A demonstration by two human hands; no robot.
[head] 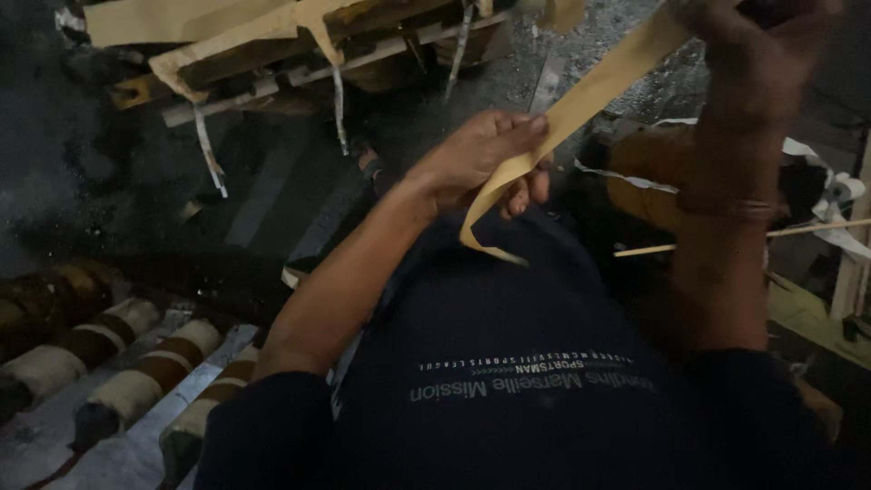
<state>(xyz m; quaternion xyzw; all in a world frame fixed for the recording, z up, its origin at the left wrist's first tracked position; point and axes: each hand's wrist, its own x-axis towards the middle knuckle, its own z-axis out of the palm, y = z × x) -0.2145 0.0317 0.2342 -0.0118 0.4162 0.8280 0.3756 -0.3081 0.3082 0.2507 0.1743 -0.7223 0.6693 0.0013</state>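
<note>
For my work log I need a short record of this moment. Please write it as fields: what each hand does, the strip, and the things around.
left hand: left hand pinches the strip between thumb and fingers, near its lower end
right hand: right hand is raised at the top right and holds the upper part of the strip
strip: long tan paper strip, stretched slanting between both hands, loose end curling below the left hand
lower left: wrapped rolls with tan and brown bands, lying side by side
top: wooden frame with tan paper scraps
light: dim

right hand blurred, paper strip cut off above
</note>
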